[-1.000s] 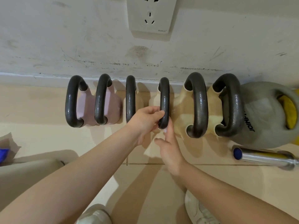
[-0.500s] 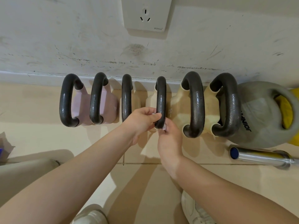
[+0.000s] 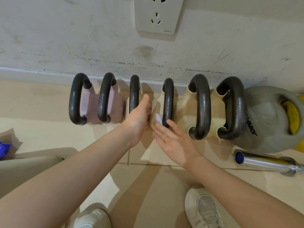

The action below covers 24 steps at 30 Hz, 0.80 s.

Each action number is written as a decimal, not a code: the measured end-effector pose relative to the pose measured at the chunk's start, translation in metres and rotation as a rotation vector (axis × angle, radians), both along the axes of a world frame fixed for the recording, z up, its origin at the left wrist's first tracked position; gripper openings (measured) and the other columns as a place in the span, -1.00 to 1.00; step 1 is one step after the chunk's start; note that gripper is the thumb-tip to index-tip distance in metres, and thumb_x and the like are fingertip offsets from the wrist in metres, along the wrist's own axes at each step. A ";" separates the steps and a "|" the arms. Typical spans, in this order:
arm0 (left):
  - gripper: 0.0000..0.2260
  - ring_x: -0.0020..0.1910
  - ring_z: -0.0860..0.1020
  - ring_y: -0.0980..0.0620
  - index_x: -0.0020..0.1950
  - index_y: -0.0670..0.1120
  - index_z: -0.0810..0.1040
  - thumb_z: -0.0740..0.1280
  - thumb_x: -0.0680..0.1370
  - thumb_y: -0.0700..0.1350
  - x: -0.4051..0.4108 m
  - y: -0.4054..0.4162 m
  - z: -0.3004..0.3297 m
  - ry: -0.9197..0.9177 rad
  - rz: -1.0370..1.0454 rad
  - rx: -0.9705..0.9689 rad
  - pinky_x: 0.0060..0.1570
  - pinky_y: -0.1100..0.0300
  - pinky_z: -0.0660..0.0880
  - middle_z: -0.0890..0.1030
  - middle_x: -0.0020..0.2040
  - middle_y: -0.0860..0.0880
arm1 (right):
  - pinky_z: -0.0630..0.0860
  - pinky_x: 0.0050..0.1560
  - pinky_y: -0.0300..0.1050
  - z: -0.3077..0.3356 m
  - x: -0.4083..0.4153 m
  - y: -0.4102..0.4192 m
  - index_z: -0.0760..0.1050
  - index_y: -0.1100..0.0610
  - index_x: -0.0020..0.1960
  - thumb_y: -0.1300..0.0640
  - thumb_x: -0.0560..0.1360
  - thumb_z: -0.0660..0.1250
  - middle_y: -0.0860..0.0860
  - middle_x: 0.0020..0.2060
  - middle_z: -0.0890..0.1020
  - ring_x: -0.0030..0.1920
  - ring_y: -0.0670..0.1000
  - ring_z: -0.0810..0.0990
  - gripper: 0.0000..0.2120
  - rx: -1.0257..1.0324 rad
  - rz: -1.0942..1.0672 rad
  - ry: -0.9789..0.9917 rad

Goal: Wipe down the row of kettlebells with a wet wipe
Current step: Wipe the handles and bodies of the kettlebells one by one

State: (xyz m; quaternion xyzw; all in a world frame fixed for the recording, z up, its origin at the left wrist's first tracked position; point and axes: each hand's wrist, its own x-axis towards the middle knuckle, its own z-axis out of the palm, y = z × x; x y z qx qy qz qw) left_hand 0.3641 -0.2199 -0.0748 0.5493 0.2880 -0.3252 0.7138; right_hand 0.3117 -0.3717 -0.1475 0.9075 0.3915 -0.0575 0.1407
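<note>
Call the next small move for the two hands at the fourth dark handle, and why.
Probably pinch the small white wet wipe with the right hand and rub down the cream kettlebell body left of the fourth dark iron handle. The wipe lies against that body, both hands are open, and the left hand is flat beside it.

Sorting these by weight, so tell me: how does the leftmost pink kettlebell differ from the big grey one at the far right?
The pink kettlebell has a pale pink body and a dark handle; the grey kettlebell is grey all over, handle included. The pink one looks much smaller than the grey one. The grey one carries printed lettering; none shows on the pink one. Both stand on the floor along the wall, and neither hand is on them.
</note>
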 end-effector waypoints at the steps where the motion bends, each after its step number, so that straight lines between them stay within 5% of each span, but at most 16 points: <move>1: -0.39 0.33 0.33 0.14 0.47 -0.12 0.25 0.02 0.56 0.25 -0.001 0.000 0.000 -0.005 -0.002 0.005 0.30 0.23 0.17 0.30 0.49 -0.06 | -0.26 0.46 0.13 -0.006 -0.002 -0.002 0.60 0.15 0.04 0.30 0.49 0.02 0.04 0.11 0.65 0.36 -0.04 0.40 -0.62 -0.126 0.094 -0.038; 4: -0.40 0.36 0.31 0.13 0.46 -0.13 0.27 0.00 0.57 0.24 -0.003 0.000 -0.001 -0.007 0.000 0.023 0.33 0.22 0.14 0.32 0.47 -0.04 | -0.36 0.45 0.13 -0.002 -0.005 -0.011 0.58 0.14 0.10 0.26 0.46 0.03 0.06 0.13 0.64 0.39 -0.03 0.36 -0.60 -0.278 0.213 -0.087; 9: -0.38 0.49 0.21 0.07 0.46 -0.12 0.27 -0.02 0.56 0.27 -0.005 0.002 -0.009 -0.028 -0.002 0.081 0.50 0.08 0.03 0.29 0.50 -0.04 | -0.05 0.46 0.07 0.009 0.014 -0.016 0.48 0.22 0.24 0.33 0.53 -0.06 0.10 0.24 0.56 0.36 0.11 0.41 -0.56 -0.069 0.216 -0.331; 14: -0.39 0.51 0.18 -0.01 0.47 -0.15 0.23 -0.02 0.58 0.24 -0.004 0.001 -0.001 -0.011 0.021 0.052 0.45 0.11 0.07 0.27 0.51 -0.09 | -0.24 0.47 0.12 0.003 0.005 -0.022 0.46 0.18 0.29 0.24 0.50 0.06 0.08 0.31 0.50 0.42 0.04 0.30 -0.59 -0.115 0.320 -0.340; 19: -0.38 0.51 0.16 0.02 0.48 -0.15 0.21 -0.04 0.58 0.23 -0.007 0.000 -0.004 -0.019 0.029 0.056 0.48 0.11 0.04 0.26 0.51 -0.06 | 0.10 0.42 0.03 0.015 0.009 -0.030 0.50 0.18 0.23 0.34 0.53 0.02 0.08 0.25 0.55 0.32 0.11 0.46 -0.61 0.175 0.225 -0.381; 24: -0.39 0.51 0.17 0.01 0.48 -0.14 0.22 -0.03 0.58 0.23 -0.005 -0.003 -0.003 -0.015 0.015 0.067 0.49 0.10 0.03 0.26 0.51 -0.06 | 0.11 0.42 0.02 0.011 0.002 -0.039 0.50 0.16 0.24 0.35 0.56 -0.05 0.05 0.26 0.55 0.32 0.08 0.45 -0.57 0.204 0.221 -0.304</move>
